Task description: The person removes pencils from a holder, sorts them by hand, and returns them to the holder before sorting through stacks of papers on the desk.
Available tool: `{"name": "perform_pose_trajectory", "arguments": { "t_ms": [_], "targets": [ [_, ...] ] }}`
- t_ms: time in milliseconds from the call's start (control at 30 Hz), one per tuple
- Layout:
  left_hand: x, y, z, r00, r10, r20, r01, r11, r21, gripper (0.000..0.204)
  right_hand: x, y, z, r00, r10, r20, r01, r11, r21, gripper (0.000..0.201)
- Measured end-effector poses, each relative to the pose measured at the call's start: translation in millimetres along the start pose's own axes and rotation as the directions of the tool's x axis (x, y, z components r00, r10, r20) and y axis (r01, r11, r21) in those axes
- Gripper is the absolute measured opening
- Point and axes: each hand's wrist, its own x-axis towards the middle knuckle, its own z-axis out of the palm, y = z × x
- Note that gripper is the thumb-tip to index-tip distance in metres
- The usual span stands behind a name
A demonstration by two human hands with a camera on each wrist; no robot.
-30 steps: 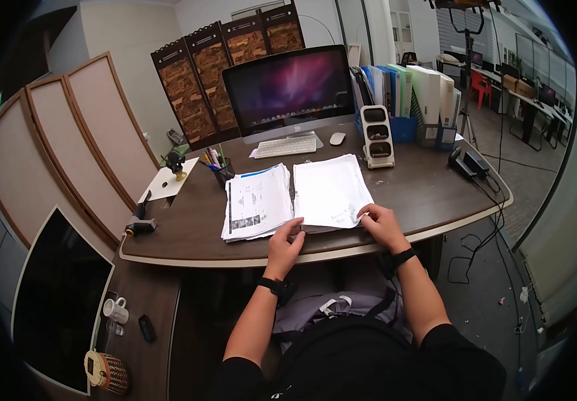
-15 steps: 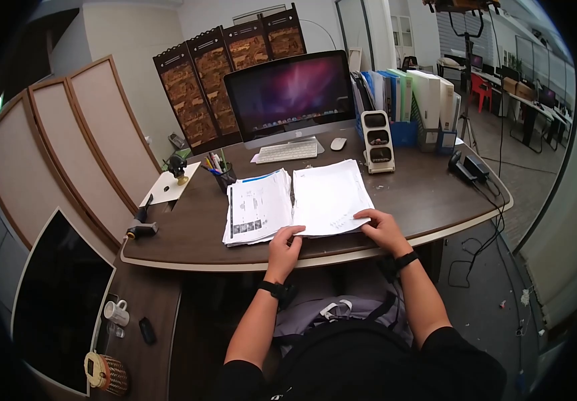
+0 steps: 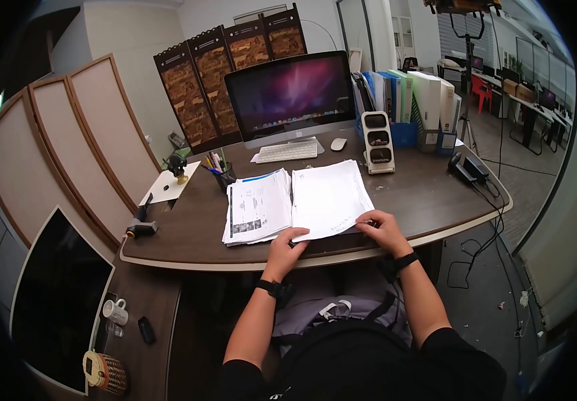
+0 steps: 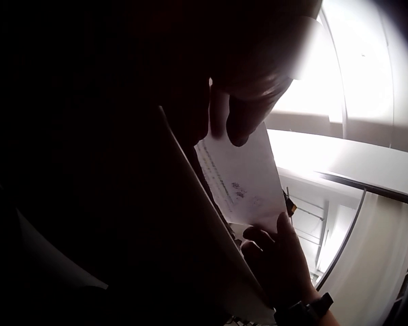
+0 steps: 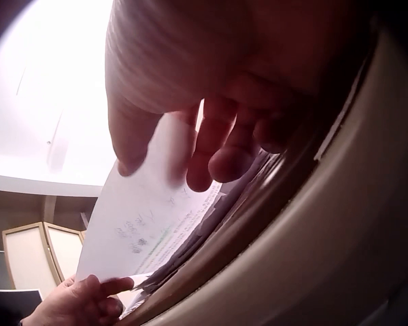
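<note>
An open stack of papers lies on the desk in two piles. The left pile shows a printed page with dark pictures at its foot. On the right is a mostly white sheet, its near edge raised and bowed. My left hand pinches the near left corner of this sheet. At the near right corner my right hand grips the sheet between thumb and fingers. In the right wrist view handwriting and a green line show on the sheet, with more pages beneath.
Behind the papers stand a pen cup, a keyboard, a mouse, a monitor and a cream holder with three openings. Binders line the back right. A black telephone-like device with cables sits at the right edge.
The sheet's near edge has risen and bowed toward me. My left hand has shifted slightly right with its corner, and the right hand's fingers have regripped the other corner.
</note>
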Motion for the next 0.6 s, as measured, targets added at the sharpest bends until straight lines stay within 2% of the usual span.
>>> {"name": "perform_pose_trajectory", "arguments": {
  "t_ms": [67, 100, 167, 233, 300, 333, 367, 400, 433, 467, 533, 600],
  "targets": [
    [2, 1, 0, 1.0, 0.01, 0.007, -0.01, 1.0, 0.003, 0.028, 1, -2, 1, 0.992, 0.112, -0.065, -0.102, 0.985, 0.14, 0.021],
    [0, 1, 0, 0.999, 0.047, 0.001, -0.047, 0.999, 0.025, 0.025, 2, -3, 1, 0.991, 0.112, -0.067, -0.102, 0.985, 0.14, 0.021],
    [-5, 2, 2, 0.997, 0.078, -0.001, -0.078, 0.996, 0.047, 0.023, 4, -4, 2, 0.966, 0.164, -0.201, -0.12, 0.969, 0.214, 0.026],
    [-7, 3, 6, 0.995, 0.1, 0.007, -0.101, 0.992, 0.074, 0.021, 7, 13, 2, 0.947, 0.173, -0.272, -0.126, 0.975, 0.181, 0.029],
    [-10, -1, 8, 0.994, 0.111, -0.021, -0.109, 0.991, 0.076, 0.021, 11, 25, 7, 0.927, 0.096, -0.363, -0.099, 0.995, 0.011, 0.026],
    [-11, -2, 9, 0.992, 0.118, -0.049, -0.114, 0.99, 0.077, 0.021, 11, 21, 7, 0.926, 0.094, -0.365, -0.097, 0.995, 0.01, 0.026],
    [-12, -3, 10, 0.992, 0.12, -0.047, -0.116, 0.99, 0.076, 0.021, 10, 17, 7, 0.918, 0.058, -0.391, -0.104, 0.99, -0.096, 0.028],
    [-13, -4, 10, 0.971, 0.169, -0.167, -0.155, 0.983, 0.097, 0.021, 9, 14, 7, 0.91, 0.02, -0.414, -0.113, 0.973, -0.201, 0.031],
    [-11, -3, 8, 0.934, 0.221, -0.282, -0.193, 0.973, 0.123, 0.021, 10, 13, 7, 0.908, 0.018, -0.419, -0.112, 0.973, -0.201, 0.031],
    [-9, -2, 1, 0.916, 0.222, -0.335, -0.189, 0.974, 0.128, 0.02, 11, 14, 8, 0.913, 0.017, -0.407, -0.143, 0.949, -0.282, 0.035],
    [-1, -3, -20, 0.894, 0.152, -0.421, -0.11, 0.986, 0.122, 0.015, 13, 22, 8, 0.929, -0.023, -0.369, -0.147, 0.893, -0.425, 0.049],
    [8, -18, -49, 0.871, 0.106, -0.479, -0.044, 0.989, 0.139, 0.012, 14, 12, 9, 0.938, 0.036, -0.345, -0.188, 0.888, -0.419, 0.052]
  ]
}}
